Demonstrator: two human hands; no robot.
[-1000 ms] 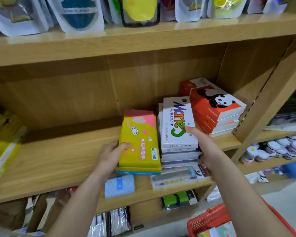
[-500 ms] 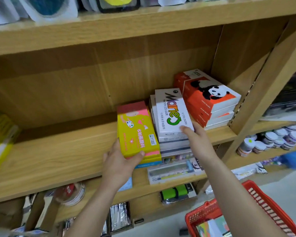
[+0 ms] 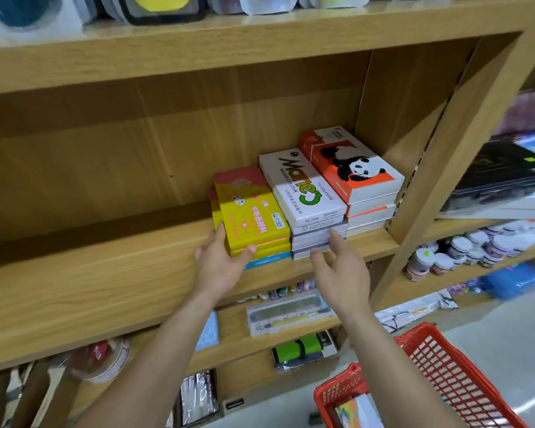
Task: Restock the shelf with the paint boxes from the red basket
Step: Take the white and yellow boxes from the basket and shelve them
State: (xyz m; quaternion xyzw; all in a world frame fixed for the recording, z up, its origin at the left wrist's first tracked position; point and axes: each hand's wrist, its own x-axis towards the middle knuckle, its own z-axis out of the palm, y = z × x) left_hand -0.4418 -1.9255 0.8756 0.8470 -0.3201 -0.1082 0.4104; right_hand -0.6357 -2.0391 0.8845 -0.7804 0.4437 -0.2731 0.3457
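Note:
On the wooden shelf (image 3: 105, 273) lie three stacks of paint boxes side by side: a yellow and pink box (image 3: 249, 211) on top of a blue one, a white watercolour box (image 3: 301, 186) on several more, and orange panda boxes (image 3: 352, 168) at the right. My left hand (image 3: 221, 264) grips the front left corner of the yellow stack, thumb on its front edge. My right hand (image 3: 340, 270) hovers with fingers spread just in front of the white stack, holding nothing. The red basket (image 3: 439, 375) stands at the lower right with colourful boxes inside.
The shelf's left part is bare wood. A wooden upright (image 3: 445, 156) closes the bay at the right. Small paint jars (image 3: 464, 248) fill the neighbouring shelf. Below lie a clear pen case (image 3: 288, 310) and a green pouch (image 3: 303, 350). Packaged goods hang above.
The yellow stack now lies further back, against the white stack. My right hand has come off the white box and drawn back. The view has tilted down, showing more of the basket.

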